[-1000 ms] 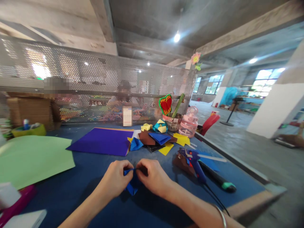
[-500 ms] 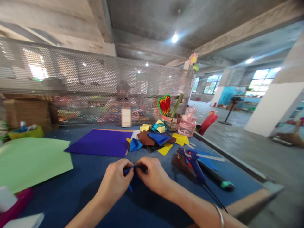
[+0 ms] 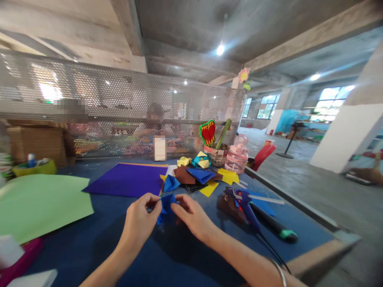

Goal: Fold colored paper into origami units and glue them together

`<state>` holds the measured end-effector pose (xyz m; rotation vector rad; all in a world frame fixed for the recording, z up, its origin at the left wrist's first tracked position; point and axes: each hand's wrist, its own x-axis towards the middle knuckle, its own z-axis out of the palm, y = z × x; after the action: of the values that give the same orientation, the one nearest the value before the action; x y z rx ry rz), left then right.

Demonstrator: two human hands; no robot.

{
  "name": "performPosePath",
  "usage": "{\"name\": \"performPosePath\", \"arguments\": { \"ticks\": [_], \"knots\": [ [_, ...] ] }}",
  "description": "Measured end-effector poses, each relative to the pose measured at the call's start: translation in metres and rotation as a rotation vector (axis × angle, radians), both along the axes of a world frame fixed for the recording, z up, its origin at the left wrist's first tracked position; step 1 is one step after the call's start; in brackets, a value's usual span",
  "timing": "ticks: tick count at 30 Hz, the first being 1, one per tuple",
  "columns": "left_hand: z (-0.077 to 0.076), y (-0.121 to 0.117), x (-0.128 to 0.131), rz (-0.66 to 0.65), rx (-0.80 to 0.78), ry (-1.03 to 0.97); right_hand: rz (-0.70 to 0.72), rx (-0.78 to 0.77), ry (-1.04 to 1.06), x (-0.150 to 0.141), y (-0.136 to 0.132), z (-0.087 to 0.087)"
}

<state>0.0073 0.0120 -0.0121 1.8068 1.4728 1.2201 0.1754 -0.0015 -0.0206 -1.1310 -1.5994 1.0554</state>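
Note:
A piece of folded blue paper point(image 3: 168, 202) is pinched between both hands, a little above the blue tabletop point(image 3: 125, 243). My left hand point(image 3: 143, 215) grips its left side with thumb and fingers. On its right side, my right hand point(image 3: 191, 215) holds it the same way. Small folded points of the paper stick out below, partly hidden by the fingers. Just beyond the hands lies another blue folded paper piece point(image 3: 171, 183). Beside it is a pile of brown point(image 3: 184, 174), blue, black and yellow paper point(image 3: 209, 189).
To the right lie a blue glue gun point(image 3: 247, 207) with its cord and a black-and-green handled tool point(image 3: 275, 225). Purple sheets point(image 3: 128, 179) and a large green sheet point(image 3: 44, 203) spread leftward. A pink bottle point(image 3: 237, 155) and a basket point(image 3: 216, 155) stand at the back before a perforated screen point(image 3: 119, 95).
The blue paper has been raised and turned, so more of its upper face shows between my hands. My fingers have shifted their hold along its edges.

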Motion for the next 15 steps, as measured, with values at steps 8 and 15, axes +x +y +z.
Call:
{"name": "performPosePath", "arguments": {
  "ticks": [8, 15],
  "knots": [
    [-0.0074, -0.0031, 0.0082, -0.115, 0.010, -0.080, 0.003, 0.004, -0.080, 0.0020, -0.0010, -0.0022],
    [-0.0101, -0.0006, 0.0059, -0.149, 0.042, 0.005, -0.076, 0.131, -0.282, 0.0022, -0.0049, -0.0008]
  ]
}}
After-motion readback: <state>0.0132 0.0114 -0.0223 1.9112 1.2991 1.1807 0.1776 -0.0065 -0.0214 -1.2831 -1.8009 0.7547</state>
